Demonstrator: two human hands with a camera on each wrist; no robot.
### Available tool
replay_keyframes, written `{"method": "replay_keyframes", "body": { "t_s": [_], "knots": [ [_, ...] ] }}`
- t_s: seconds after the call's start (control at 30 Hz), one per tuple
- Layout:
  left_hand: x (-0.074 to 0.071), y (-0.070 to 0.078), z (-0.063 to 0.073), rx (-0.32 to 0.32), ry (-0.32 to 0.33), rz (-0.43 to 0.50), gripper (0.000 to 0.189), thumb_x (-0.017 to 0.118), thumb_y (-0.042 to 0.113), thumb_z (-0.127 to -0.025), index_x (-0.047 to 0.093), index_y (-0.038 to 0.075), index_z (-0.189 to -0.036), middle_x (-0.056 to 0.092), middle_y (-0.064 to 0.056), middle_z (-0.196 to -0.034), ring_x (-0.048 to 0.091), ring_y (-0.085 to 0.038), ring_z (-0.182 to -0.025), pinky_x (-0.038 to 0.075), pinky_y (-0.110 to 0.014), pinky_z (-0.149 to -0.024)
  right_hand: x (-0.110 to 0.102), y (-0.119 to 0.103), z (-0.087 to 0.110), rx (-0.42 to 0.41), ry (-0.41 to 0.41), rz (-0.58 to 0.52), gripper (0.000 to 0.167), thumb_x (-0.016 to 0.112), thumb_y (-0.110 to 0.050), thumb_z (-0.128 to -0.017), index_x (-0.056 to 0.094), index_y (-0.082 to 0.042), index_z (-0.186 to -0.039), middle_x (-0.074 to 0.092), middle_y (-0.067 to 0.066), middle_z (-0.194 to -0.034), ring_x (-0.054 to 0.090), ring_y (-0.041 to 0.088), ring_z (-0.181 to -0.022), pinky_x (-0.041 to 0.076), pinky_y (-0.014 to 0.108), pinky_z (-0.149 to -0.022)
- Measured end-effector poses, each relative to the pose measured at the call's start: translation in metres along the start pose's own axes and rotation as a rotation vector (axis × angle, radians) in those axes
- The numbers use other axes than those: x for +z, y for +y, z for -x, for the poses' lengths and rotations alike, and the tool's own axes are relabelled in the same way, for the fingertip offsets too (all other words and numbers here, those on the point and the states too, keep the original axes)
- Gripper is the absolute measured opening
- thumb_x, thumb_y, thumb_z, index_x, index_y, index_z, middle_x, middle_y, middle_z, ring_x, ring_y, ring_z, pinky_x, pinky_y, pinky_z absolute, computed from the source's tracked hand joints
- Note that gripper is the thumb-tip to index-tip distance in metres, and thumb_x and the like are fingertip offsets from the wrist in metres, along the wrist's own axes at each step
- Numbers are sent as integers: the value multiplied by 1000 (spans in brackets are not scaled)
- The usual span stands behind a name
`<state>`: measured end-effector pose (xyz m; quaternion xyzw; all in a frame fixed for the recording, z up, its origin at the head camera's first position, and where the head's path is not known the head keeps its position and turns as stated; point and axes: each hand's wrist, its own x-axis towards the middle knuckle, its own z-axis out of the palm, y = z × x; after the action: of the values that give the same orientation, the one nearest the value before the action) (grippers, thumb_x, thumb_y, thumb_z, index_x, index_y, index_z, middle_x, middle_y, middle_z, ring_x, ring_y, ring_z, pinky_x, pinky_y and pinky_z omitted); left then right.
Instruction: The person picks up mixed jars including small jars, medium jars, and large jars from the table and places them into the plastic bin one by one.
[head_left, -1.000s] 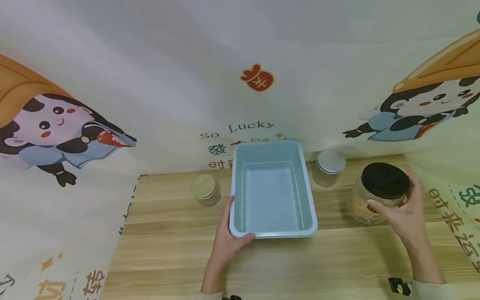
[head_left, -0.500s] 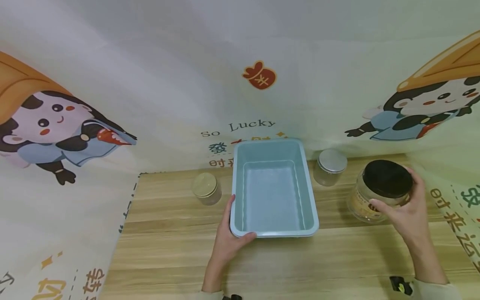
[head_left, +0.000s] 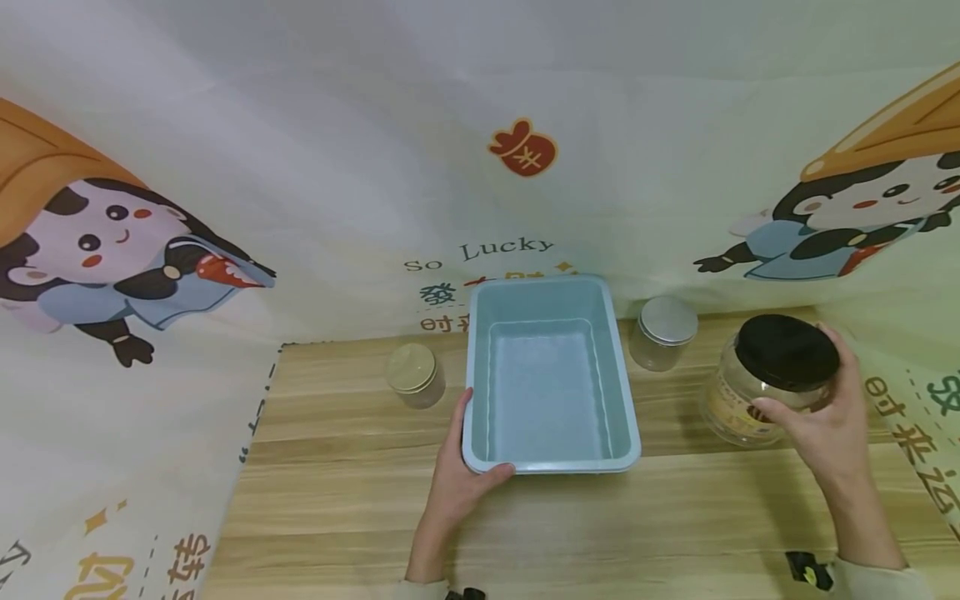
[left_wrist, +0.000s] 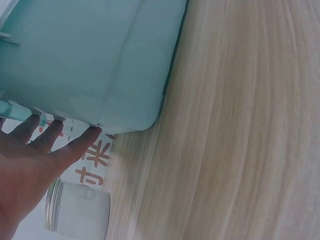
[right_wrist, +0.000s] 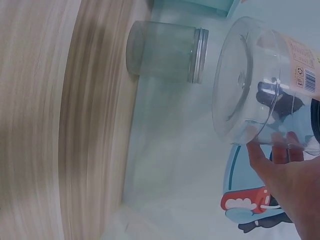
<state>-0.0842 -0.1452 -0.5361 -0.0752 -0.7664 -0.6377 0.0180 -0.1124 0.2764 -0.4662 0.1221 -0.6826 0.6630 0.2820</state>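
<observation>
A pale blue rectangular plastic basin [head_left: 545, 392] stands in the middle, with nothing inside. My left hand [head_left: 456, 483] holds its near left corner, thumb along the front rim and fingers against the left side, as the left wrist view also shows. At the right, my right hand [head_left: 828, 425] grips a large clear jar [head_left: 731, 408] with a black lid [head_left: 787, 353] and a yellowish label. The thumb lies on the jar's front and the other fingers go round its far side. In the right wrist view the jar's round base [right_wrist: 237, 82] shows, off the tabletop.
A small clear jar with a gold-toned lid [head_left: 411, 368] stands left of the basin. Another with a silver lid [head_left: 667, 320] stands between the basin and the big jar. A printed sheet [head_left: 360, 167] rises behind the wood-grain table [head_left: 337, 500] and along both sides.
My right hand and the big jar have shifted slightly to the right, and the lid sits a little higher in view. The left hand keeps its place on the basin.
</observation>
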Motion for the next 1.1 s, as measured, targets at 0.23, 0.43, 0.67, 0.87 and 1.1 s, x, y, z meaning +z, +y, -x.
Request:
{"method": "replay_keyframes", "body": {
  "t_s": [0.23,0.43,0.67,0.87,1.1],
  "knots": [
    [-1,-2,-1,13,9,-7,111,89,20,-70,21,33,-157,35,-13,-156,41,-37,-134,30,-57,-107,3,0,-2,-5,-12,-209,96,80,22,-65,35,6,-149,48,12,-141,51,18,-120,41,18,-96],
    [0,-3,-2,16,16,6,112,88,15,-68,22,30,-158,35,-14,-156,41,-37,-135,28,-56,-108,6,-1,-5,-27,-17,-222,97,83,19,-63,36,8,-147,50,13,-139,52,19,-119,41,19,-96],
    [3,12,0,-40,5,7,114,88,8,-67,20,18,-159,36,-21,-154,41,-41,-134,29,-57,-108,8,-6,-2,-13,-16,-245,99,85,17,-62,36,8,-147,49,14,-140,52,19,-119,42,19,-95],
    [0,38,2,-50,-5,-10,110,86,8,-68,21,4,-156,37,-27,-151,43,-45,-130,32,-55,-106,14,-8,-3,-12,-50,-298,99,83,20,-62,35,8,-148,48,15,-140,51,21,-121,42,20,-97],
    [1,4,-1,-27,9,-7,116,88,9,-67,18,20,-159,35,-18,-155,41,-38,-133,30,-55,-107,21,-6,-4,-31,-70,-327,98,85,16,-63,35,10,-147,49,17,-140,53,22,-120,42,22,-97]
  ]
}}
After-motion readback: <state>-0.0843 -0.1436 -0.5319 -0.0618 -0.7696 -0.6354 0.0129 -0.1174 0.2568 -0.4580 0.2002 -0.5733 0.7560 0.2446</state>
